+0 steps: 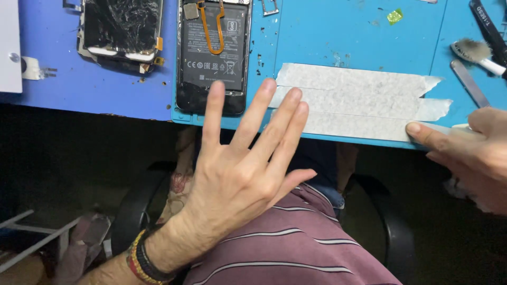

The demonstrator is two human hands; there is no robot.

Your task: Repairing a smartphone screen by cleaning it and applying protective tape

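At the far left a white block (9, 47) and a small white part (33, 68) sit on the darker blue tabletop (79, 89), well out of the way, and beside them a cracked phone screen (121, 26) lies face up, set aside from the work. Next comes the opened phone body (214, 47), back off and battery showing, with an orange flex cable looped over it; it lies along the left border of the lighter blue mat (359, 37), its lower end close to the mat's front edge. The left hand (237, 174) hovers spread flat with nothing in it, its fingertips over the phone's lower end and the left end of the tape strips (359, 97), as if to steady or press. Three overlapping pale strips run across the mat just inside the front edge, the lowest nearly flush with it, so little margin is left there, while the mat above them is largely bare but for crumbs and a small green scrap (394, 16). The right hand (470, 153) pinches what looks like the lowest strip's right end; whether it grips a tool too I cannot tell. Beyond it lie a brush (478, 53), a metal pry tool (470, 82) and a black tool (488, 26).
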